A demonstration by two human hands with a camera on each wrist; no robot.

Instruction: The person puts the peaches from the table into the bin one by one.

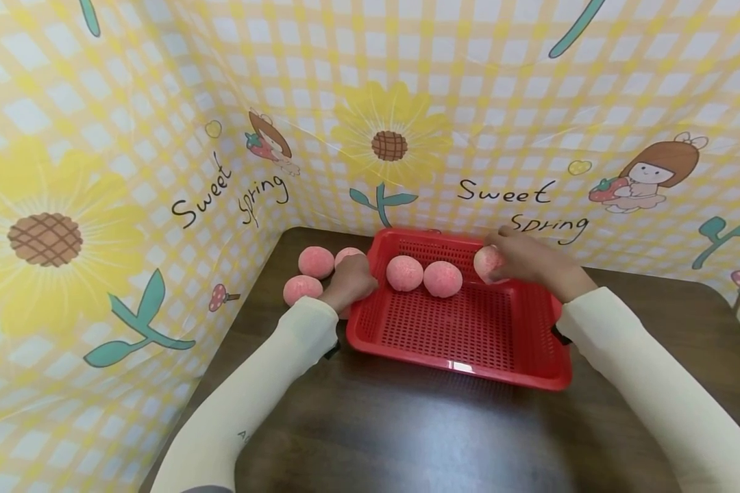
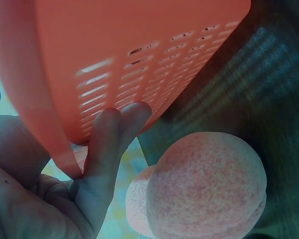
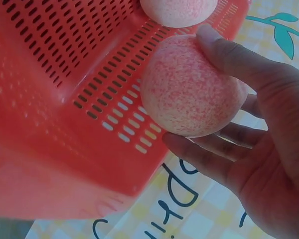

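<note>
One dark table [image 1: 321, 431] bears the red basket [image 1: 444, 325], its rim pinched by my left hand [image 1: 351, 282]; a tug there could, I judge, skid it and set the two inner peaches [image 1: 405, 273] rolling. My right hand [image 1: 521, 257] clasps another peach [image 1: 485, 264] at the basket's far right side; slackening early could drop it. Bumping could scatter the three loose peaches [image 1: 316, 261] left of the basket.

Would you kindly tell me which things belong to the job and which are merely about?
Job:
- red basket, gripped by left hand
- peach held by right hand
- two peaches inside
- probably three peaches alongside

Surroundings:
- dark table
- patterned cloth
</note>
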